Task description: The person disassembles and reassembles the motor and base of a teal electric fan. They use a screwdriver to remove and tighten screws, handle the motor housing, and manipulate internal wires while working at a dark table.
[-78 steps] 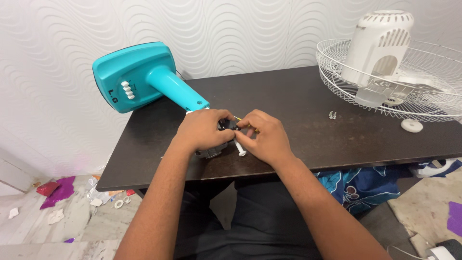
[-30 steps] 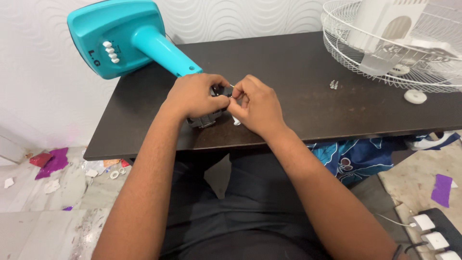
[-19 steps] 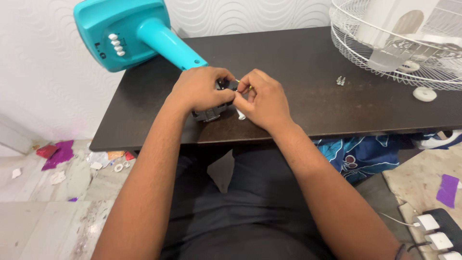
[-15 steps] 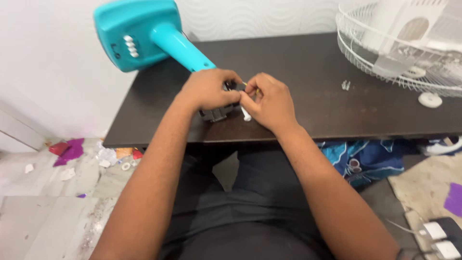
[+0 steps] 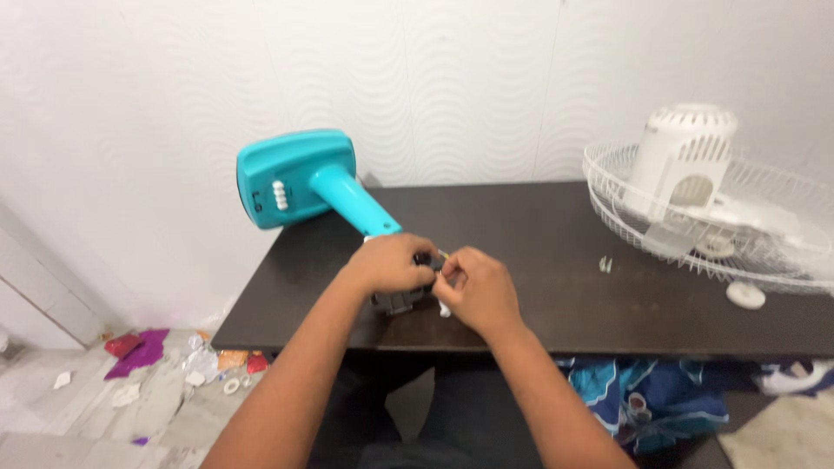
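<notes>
Both my hands meet over the front middle of a dark brown table point(image 5: 539, 234). My left hand point(image 5: 393, 265) is closed over a small grey metal fan motor point(image 5: 395, 302) that rests on the table at the end of the teal fan stand point(image 5: 300, 178). My right hand point(image 5: 476, 291) pinches thin wires and a small white piece point(image 5: 445, 309) beside the motor. Most of the motor is hidden under my fingers.
The teal stand base lies on its side at the table's back left. A white wire fan guard point(image 5: 782, 239) with a white motor housing point(image 5: 691, 165) sits at the right. Small screws point(image 5: 605, 263) and a white cap point(image 5: 745, 295) lie nearby. Scraps litter the floor point(image 5: 139, 373) at the left.
The view has tilted up and now shows the wall and the whole fan guard. My hands stay together on the motor, with only small finger movements.
</notes>
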